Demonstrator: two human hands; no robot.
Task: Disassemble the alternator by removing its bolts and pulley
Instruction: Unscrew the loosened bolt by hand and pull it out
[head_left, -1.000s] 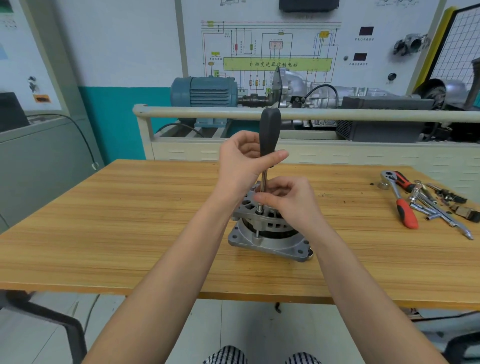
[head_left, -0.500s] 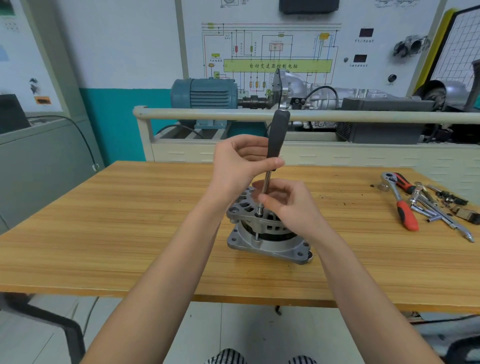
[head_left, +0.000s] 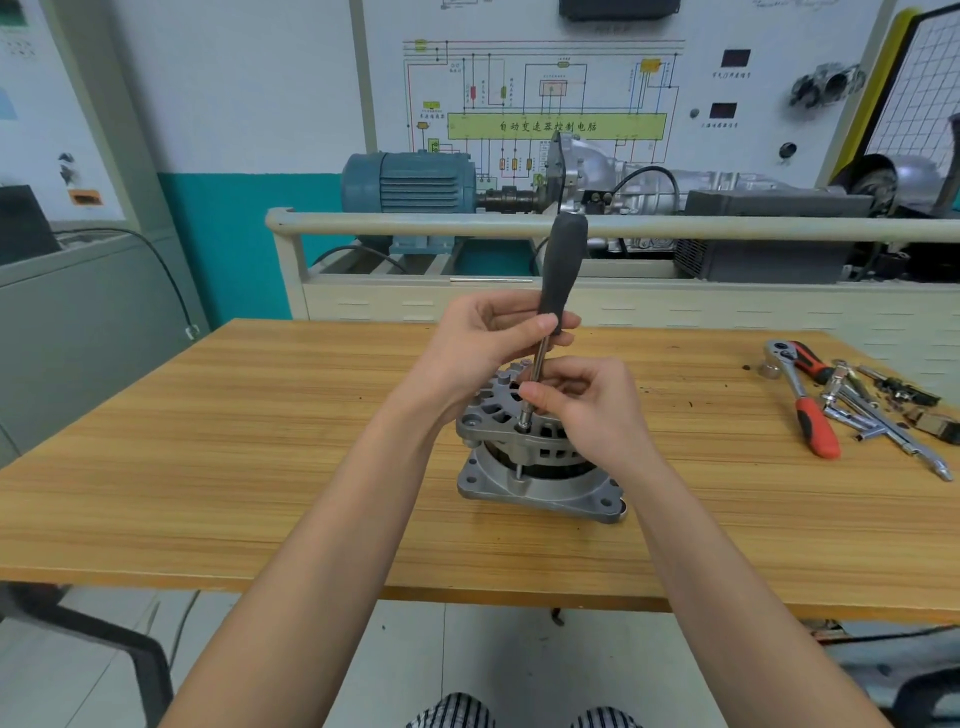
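A grey metal alternator (head_left: 540, 470) stands on its flat flange in the middle of the wooden table (head_left: 260, 467). A driver with a black handle (head_left: 561, 270) stands nearly upright, leaning slightly right, its tip on a bolt (head_left: 522, 427) at the near rim of the upper housing. My left hand (head_left: 483, 343) grips the lower part of the handle. My right hand (head_left: 582, 400) pinches the steel shaft just above the bolt and covers the right side of the housing. No pulley shows.
A ratchet with a red handle (head_left: 810, 410), chrome extension bars and sockets (head_left: 883, 415) lie at the table's right end. Behind the table runs a beige rail (head_left: 415, 221) with a blue motor (head_left: 410, 182) and gearbox rig. A grey cabinet (head_left: 78, 322) stands on the left.
The driver handle has tipped from upright to leaning right. My left hand has shifted its grip on the handle; my right hand stays at the shaft.
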